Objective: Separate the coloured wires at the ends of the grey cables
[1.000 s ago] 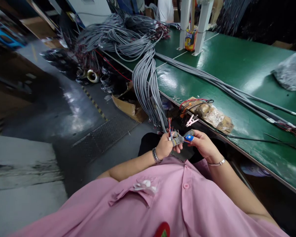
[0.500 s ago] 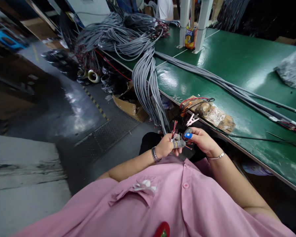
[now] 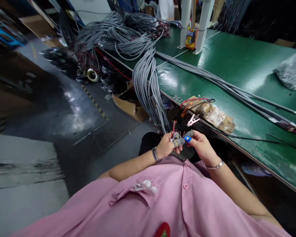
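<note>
My left hand [image 3: 166, 144], with a grey cover on its thumb, is closed round the end of a grey cable. Thin coloured wires [image 3: 174, 126] fan out from that end above the fingers. Close beside it, my right hand [image 3: 199, 144] pinches at the wire tips, a blue wrap on its thumb and a grey cover on its index finger. What lies between the right fingertips is too small to make out clearly. A thick bundle of grey cables [image 3: 148, 75] hangs over the table edge, down towards my left hand.
On the green table [image 3: 236, 56], more grey cables [image 3: 212, 77] run to the right. A wooden block wrapped in tape [image 3: 214, 115] and a pink clip [image 3: 192, 120] sit at the edge. A cardboard box [image 3: 130, 105] stands on the floor; white posts [image 3: 204, 26] rise behind.
My right hand has turned and shifted slightly at the wire ends, its thumb now lower and nearer my left hand. The left hand keeps its hold on the cable.
</note>
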Available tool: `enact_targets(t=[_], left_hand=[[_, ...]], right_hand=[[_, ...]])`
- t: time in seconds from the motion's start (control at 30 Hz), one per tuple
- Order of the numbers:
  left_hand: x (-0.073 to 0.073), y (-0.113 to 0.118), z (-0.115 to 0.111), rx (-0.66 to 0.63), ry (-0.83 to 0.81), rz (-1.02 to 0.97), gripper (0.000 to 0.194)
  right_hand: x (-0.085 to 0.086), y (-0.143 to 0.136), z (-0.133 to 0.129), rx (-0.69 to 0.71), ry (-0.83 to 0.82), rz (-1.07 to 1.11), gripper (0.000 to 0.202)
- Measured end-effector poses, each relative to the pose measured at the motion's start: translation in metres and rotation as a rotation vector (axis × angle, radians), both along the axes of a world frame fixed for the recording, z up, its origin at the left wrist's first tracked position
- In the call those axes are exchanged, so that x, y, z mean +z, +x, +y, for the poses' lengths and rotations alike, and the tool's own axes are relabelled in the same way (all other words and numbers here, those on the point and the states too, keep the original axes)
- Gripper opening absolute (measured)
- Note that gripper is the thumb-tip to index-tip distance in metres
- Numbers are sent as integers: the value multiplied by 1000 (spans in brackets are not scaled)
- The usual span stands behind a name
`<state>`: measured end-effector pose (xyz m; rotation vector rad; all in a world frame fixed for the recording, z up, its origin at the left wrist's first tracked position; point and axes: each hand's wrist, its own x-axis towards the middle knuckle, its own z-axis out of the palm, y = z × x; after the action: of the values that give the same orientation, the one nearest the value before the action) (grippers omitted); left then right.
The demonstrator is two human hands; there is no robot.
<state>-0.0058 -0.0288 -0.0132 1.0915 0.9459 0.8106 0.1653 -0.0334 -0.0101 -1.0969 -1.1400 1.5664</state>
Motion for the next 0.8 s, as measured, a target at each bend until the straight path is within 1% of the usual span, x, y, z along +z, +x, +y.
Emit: enact_targets(t=[0.07, 0.17, 0.3, 0.37, 0.5, 0.57, 0.67, 0.8], left_hand=[[-2, -1, -1, 30, 24, 2, 34], [-7, 0, -3, 121, 69, -21, 34], [-11, 3, -4, 209, 84, -45, 35], [-10, 5, -4, 197, 79, -33, 36], [-5, 5, -4, 80, 51, 1, 34], [-4, 5, -4, 64, 45, 5, 33], [-5, 4, -4, 99, 52, 7, 35], [-10, 6, -2, 186, 46, -32, 38]], right_hand=[[-1, -2, 0, -21, 5, -3, 21], [-3, -6, -1, -84, -25, 21, 19], [-4, -10, -1, -158, -66, 59, 18], [-4, -11, -1, -183, -83, 84, 18], [-4, -14, 0, -204, -87, 116, 18], [-5, -15, 0, -196, -83, 115, 19], [-6, -17, 1, -194, -75, 101, 21], [-7, -18, 0, -220, -57, 84, 22]])
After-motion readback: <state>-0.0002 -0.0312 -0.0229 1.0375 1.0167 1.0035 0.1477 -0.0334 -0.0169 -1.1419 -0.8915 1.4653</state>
